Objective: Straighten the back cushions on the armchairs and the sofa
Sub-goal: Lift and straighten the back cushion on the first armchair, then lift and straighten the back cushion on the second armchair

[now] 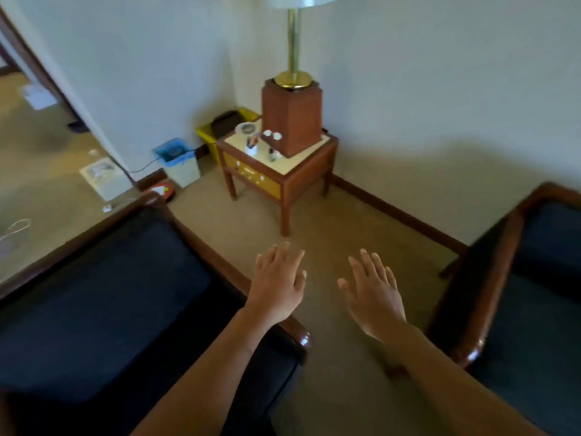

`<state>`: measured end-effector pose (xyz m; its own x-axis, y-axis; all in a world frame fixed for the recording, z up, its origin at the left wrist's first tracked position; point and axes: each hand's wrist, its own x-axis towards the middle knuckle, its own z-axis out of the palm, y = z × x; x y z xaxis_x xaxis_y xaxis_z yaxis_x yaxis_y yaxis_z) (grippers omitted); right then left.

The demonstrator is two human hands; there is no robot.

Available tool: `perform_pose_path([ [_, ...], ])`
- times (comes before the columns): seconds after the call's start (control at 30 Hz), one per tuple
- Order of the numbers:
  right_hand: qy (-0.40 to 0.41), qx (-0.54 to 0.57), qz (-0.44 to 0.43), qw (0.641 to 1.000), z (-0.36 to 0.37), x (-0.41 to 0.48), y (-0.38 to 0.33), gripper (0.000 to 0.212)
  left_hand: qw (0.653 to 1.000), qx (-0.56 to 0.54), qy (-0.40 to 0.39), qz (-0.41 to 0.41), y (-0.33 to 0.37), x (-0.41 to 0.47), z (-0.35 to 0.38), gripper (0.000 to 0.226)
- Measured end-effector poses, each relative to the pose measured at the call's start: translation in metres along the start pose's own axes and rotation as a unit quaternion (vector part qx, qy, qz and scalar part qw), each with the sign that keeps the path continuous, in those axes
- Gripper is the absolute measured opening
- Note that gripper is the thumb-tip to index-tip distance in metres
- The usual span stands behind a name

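A dark blue cushioned seat with a wooden frame point(103, 297) fills the lower left. A second dark blue armchair point(540, 278) with a glossy wooden arm stands at the right edge. Over the carpet gap between them, my left hand point(278, 286) and my right hand point(372, 289) reach forward, palms down and fingers spread, holding nothing. My left forearm passes above the wooden arm of the left seat. Neither hand touches a cushion. The back cushions cannot be made out clearly in the dark upholstery.
A wooden side table point(279, 165) with a tall brass lamp point(294, 77) and small items stands in the corner ahead. A white bin with a blue liner point(179, 162) and a yellow bin point(220, 130) sit by the wall. Papers and a cord lie on the carpet point(330, 215) at left.
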<state>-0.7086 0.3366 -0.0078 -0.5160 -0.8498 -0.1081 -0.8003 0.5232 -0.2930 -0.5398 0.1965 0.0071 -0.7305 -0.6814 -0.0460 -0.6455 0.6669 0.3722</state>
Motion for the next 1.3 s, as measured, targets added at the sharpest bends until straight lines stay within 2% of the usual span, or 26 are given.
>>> perform_pose_path([
  [0.17,0.045,0.036,0.145,0.988,-0.033,-0.099,0.147,0.062,0.992,-0.025,-0.042,0.119,0.163,0.003,0.065,0.05],
  [0.33,0.062,0.058,0.263,0.961,-0.047,-0.174,0.259,0.057,0.975,-0.05,-0.099,0.195,0.292,0.005,0.125,0.048],
  [0.57,0.04,0.086,0.372,0.923,-0.024,-0.205,0.39,0.058,0.955,-0.094,-0.198,0.202,0.409,0.049,0.241,0.043],
  [0.73,-0.002,0.094,0.428,0.899,0.004,-0.194,0.483,0.057,0.945,-0.119,-0.275,0.13,0.459,0.1,0.334,0.047],
  [0.87,-0.048,0.089,0.463,0.88,0.034,-0.184,0.56,0.058,0.93,-0.117,-0.347,0.02,0.479,0.137,0.406,0.058],
  [1.0,-0.09,0.1,0.496,0.858,0.073,-0.174,0.63,0.063,0.916,-0.096,-0.379,-0.088,0.481,0.161,0.469,0.078],
  [1.17,-0.078,0.119,0.528,0.837,0.121,-0.158,0.695,0.076,0.917,-0.134,-0.321,-0.194,0.472,0.177,0.532,0.098],
  [1.3,-0.018,0.087,0.523,0.848,0.157,-0.16,0.718,0.086,0.908,-0.229,-0.244,-0.253,0.464,0.176,0.558,0.105],
])
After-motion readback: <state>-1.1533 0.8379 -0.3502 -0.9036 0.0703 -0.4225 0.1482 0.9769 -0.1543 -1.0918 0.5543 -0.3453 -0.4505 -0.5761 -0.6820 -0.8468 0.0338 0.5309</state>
